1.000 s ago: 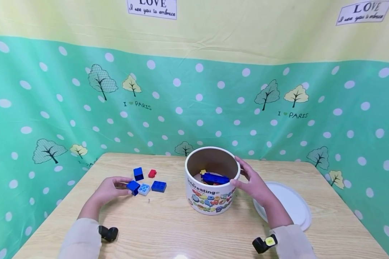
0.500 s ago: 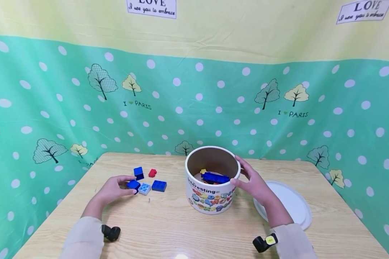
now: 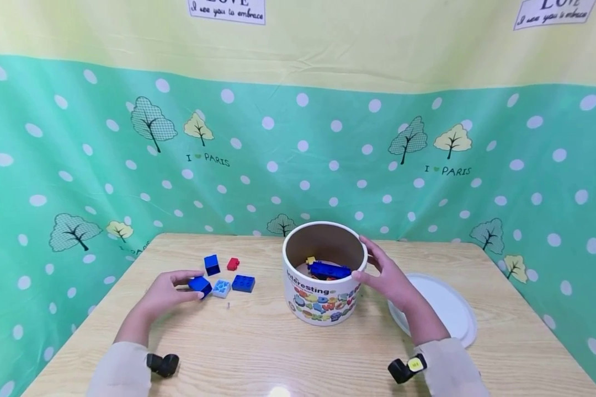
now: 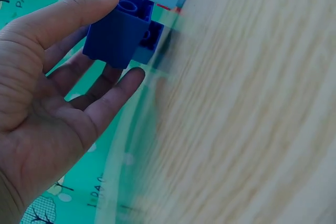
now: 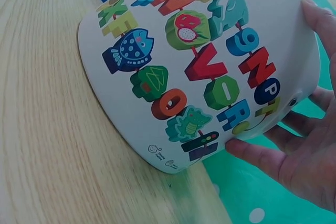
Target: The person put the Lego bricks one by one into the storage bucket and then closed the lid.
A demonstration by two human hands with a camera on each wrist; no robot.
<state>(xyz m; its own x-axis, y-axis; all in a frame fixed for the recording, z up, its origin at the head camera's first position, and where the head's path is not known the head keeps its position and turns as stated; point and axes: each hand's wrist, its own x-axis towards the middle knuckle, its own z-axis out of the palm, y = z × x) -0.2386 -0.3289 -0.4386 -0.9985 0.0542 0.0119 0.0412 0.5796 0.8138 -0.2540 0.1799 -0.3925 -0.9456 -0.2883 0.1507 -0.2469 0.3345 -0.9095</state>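
In the head view my left hand (image 3: 161,298) pinches a blue toy brick (image 3: 200,286) between thumb and fingers. The left wrist view shows the thumb on the brick's edge and the hollow, tubed underside of the brick (image 4: 116,34). Close beside it lie a light blue brick (image 3: 222,289), another blue brick (image 3: 211,264), a flat studded blue brick (image 3: 243,283) and a small red brick (image 3: 233,264). My right hand (image 3: 389,281) grips the rim of a round white tub (image 3: 323,306), thumb outside. Inside are a long blue piece (image 3: 329,270) and a yellow piece (image 3: 310,260).
A white round lid (image 3: 439,306) lies on the table right of the tub, partly under my right forearm. A tiny object (image 3: 228,305) sits in front of the bricks. A green dotted curtain (image 3: 298,165) hangs behind the wooden table (image 3: 278,353).
My left hand has shifted slightly right, then back left with the blue brick, opening a small gap from the light blue one. The right hand keeps its grip on the tub.
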